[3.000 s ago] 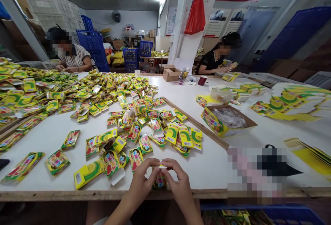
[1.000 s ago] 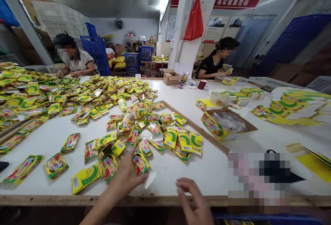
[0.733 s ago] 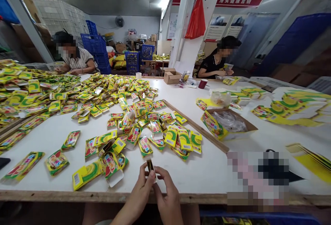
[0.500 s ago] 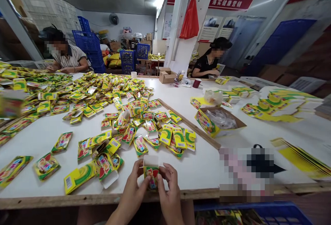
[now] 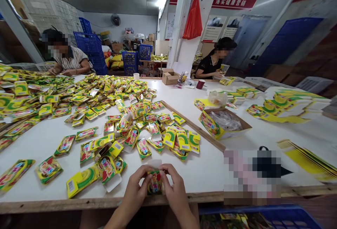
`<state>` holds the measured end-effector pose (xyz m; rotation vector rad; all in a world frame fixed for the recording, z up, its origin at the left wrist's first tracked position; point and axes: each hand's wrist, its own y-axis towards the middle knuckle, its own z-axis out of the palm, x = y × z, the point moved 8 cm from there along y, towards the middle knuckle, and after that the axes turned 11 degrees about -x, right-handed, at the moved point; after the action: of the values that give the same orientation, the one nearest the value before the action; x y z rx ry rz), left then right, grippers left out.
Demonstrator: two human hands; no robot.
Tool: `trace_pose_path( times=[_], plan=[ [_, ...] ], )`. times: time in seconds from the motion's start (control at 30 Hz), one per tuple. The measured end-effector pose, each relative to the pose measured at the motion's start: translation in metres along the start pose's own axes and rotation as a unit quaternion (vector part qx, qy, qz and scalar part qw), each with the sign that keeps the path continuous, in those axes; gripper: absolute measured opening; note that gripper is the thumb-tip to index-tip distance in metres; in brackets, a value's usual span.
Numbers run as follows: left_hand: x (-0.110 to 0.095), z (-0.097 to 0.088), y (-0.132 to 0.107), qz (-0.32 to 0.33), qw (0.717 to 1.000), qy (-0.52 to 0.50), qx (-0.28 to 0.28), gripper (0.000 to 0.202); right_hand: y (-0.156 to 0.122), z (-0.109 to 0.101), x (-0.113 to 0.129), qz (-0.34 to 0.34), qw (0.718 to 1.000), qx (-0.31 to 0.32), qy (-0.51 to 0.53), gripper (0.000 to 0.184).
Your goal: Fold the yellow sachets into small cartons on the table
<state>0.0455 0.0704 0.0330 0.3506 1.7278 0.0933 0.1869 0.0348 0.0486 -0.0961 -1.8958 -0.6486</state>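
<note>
Lower centre of the frame, small box [image 5: 154, 183]: held between both hands by the table's wooden edge [image 5: 79, 203], its printed front showing and a pale flap [image 5: 154, 163] sticking out at the top.
Left hand [image 5: 137, 184]: closed in a pinch on the box, thumb on the left part of its front, bent fingers up by the flap.
Right hand [image 5: 172, 184]: pinching the same box from the other side, thumb at the right of its front, fingers bent over toward the flap.
Loose boxes [image 5: 143, 148]: scattered over the white table [image 5: 184, 174] beyond the hands and to the left of the frame, some overlapping, several with flaps open.
Big heap [image 5: 46, 109]: more such boxes, spread across the left of the frame.
Wooden strip [image 5: 193, 127]: slanting across the middle of the table, to the right of the loose boxes.
Open carton [image 5: 210, 123]: right of the strip, with clear plastic [image 5: 226, 121] inside.
Yellow sheets [image 5: 313, 162]: overlapping at the right edge of the frame.
Blurred patch [image 5: 250, 176]: pink and dark, lower right; too blurred to tell what lies there.
Blue crate [image 5: 295, 212]: bottom right, below the table edge, holding yellow and dark pieces.
Co-workers: one person in a striped shirt [image 5: 72, 60], upper left; another in a dark top [image 5: 210, 62], upper right.
</note>
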Motion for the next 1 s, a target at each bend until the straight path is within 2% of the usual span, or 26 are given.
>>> trace_pose_path(
  times=[0.07, 0.17, 0.23, 0.43, 0.63, 0.77, 1.0],
  plan=[
    [-0.001, 0.001, 0.003, 0.014, 1.000, -0.006, -0.009, 0.019, 0.005, 0.003, 0.005, -0.015, 1.000, 0.002, 0.005, 0.018],
    [0.006, -0.002, 0.003, 0.009, 0.998, -0.032, -0.057, 0.023, 0.005, 0.001, 0.002, -0.010, 0.999, -0.036, 0.020, 0.014],
    [0.009, -0.004, 0.002, 0.007, 0.996, -0.042, -0.076, 0.027, 0.002, -0.001, -0.002, -0.004, 0.998, -0.053, 0.023, 0.021],
    [-0.004, -0.002, 0.001, 0.037, 0.999, -0.012, -0.022, 0.019, -0.003, 0.004, 0.005, -0.039, 0.999, 0.009, 0.027, 0.017],
    [-0.007, -0.003, 0.002, 0.010, 0.999, -0.005, -0.037, 0.021, -0.001, 0.004, 0.010, -0.032, 0.999, -0.003, 0.023, 0.012],
    [-0.006, -0.001, 0.007, -0.026, 0.998, -0.012, -0.048, 0.020, 0.004, 0.003, 0.007, -0.001, 1.000, -0.023, 0.010, 0.013],
    [-0.001, -0.003, 0.010, -0.041, 0.997, -0.031, -0.061, 0.019, 0.010, 0.004, 0.005, 0.026, 1.000, -0.006, 0.011, 0.017]
  ],
)
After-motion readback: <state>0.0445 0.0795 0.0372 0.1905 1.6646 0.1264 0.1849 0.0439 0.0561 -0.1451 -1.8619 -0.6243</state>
